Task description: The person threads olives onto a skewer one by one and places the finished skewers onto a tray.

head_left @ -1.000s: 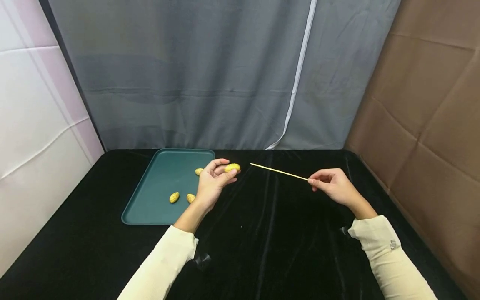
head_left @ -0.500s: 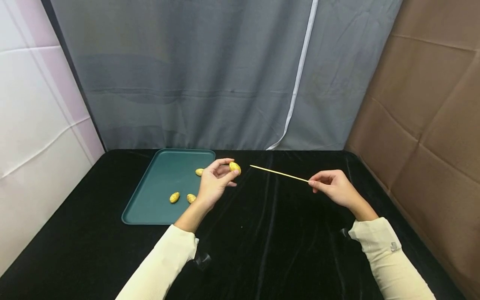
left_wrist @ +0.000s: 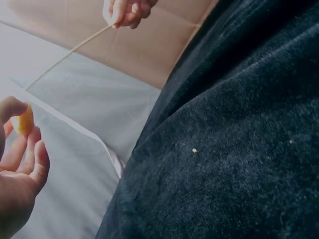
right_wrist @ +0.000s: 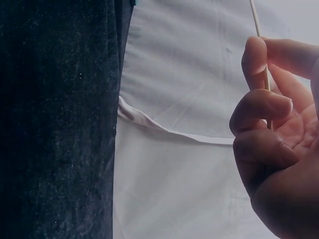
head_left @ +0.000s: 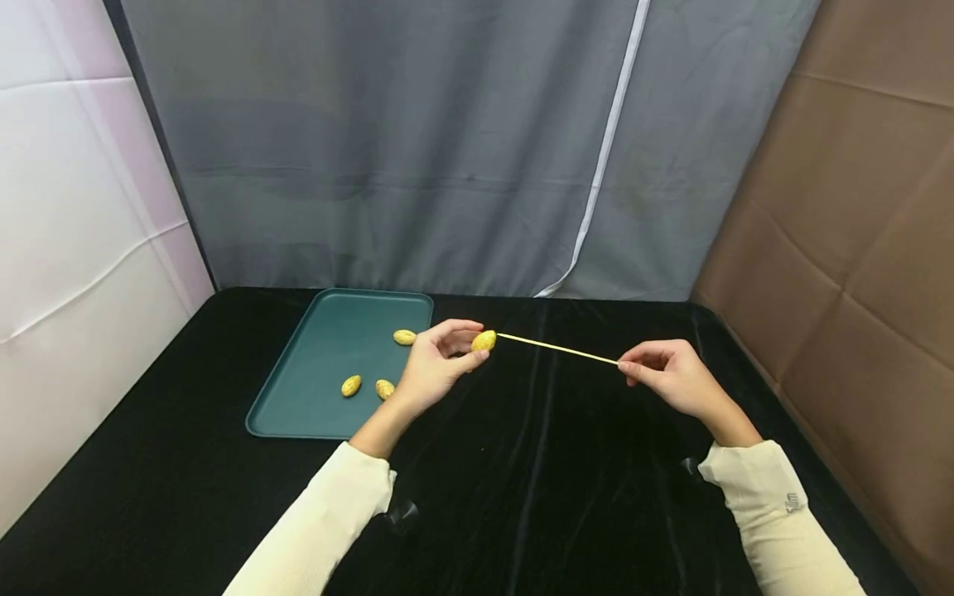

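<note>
My left hand (head_left: 432, 372) pinches a speckled yellow egg-shaped piece (head_left: 484, 341) between thumb and fingertips, raised over the black cloth. In the left wrist view the same yellow piece (left_wrist: 25, 121) shows orange-yellow between the fingertips. Across from it, my right hand (head_left: 671, 379) grips a thin bamboo skewer (head_left: 559, 348) near its right end. The skewer's far tip points left, right at the side of the yellow piece. In the right wrist view the skewer's rear part (right_wrist: 256, 20) runs between thumb and fingers into the curled hand.
A dark green tray (head_left: 286, 389) lies at the left with more yellow pieces (head_left: 351, 386) on it; my left hand and forearm overlap its right side. Black velvety cloth (head_left: 566, 497) covers the table. A grey curtain (head_left: 447, 149) hangs behind, a brown panel (head_left: 857, 248) stands right.
My left hand has turned the yellow piece and moved it right, closing the gap to the skewer's tip. My right hand stays nearly in place.
</note>
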Tool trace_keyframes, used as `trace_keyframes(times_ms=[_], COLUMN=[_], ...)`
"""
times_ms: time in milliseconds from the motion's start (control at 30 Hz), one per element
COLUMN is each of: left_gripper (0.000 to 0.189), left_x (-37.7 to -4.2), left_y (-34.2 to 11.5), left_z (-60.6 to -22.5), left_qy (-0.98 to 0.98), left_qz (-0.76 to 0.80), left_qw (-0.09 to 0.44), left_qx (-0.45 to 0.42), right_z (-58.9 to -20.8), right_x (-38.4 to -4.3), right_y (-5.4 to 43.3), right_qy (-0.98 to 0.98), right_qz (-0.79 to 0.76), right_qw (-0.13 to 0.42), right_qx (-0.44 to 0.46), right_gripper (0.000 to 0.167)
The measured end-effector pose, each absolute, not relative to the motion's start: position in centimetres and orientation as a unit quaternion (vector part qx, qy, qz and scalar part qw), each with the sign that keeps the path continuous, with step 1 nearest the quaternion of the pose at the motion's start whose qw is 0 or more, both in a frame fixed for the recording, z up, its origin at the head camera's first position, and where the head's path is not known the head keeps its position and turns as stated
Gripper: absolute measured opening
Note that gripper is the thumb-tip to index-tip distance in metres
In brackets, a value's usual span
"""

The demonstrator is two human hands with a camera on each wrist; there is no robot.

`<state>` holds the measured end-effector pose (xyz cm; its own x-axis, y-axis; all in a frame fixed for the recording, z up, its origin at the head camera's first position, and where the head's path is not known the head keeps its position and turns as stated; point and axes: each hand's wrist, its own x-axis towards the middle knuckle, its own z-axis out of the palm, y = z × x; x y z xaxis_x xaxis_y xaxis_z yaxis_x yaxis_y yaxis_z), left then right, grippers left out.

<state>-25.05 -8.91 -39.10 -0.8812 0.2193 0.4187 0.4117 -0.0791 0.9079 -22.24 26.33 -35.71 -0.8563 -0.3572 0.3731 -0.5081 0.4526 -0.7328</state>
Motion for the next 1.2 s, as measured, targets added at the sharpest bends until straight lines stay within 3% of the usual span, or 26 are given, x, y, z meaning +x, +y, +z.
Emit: trace_keyframes(times_ms=[733,1200], left_gripper=[0.026,0.028], left_x=[-25.0,-24.7], left_y=[-8.7,-8.7], left_z=[-38.9,-38.9], left_qy=[-0.706,-0.687], left_qz=[-0.655,-0.663], left_qw=[0.071,0.037], left_qx=[-0.260,-0.294], right_z=[-34.5,-33.3], right_x=[-21.7,-20.2], right_y=[27.3,26.4], right_qy=[-0.869,-0.863], right_qz=[0.414,0.394], right_qw=[0.076,0.111], right_qx=[0.259,0.297], right_gripper=[0.006,0.013])
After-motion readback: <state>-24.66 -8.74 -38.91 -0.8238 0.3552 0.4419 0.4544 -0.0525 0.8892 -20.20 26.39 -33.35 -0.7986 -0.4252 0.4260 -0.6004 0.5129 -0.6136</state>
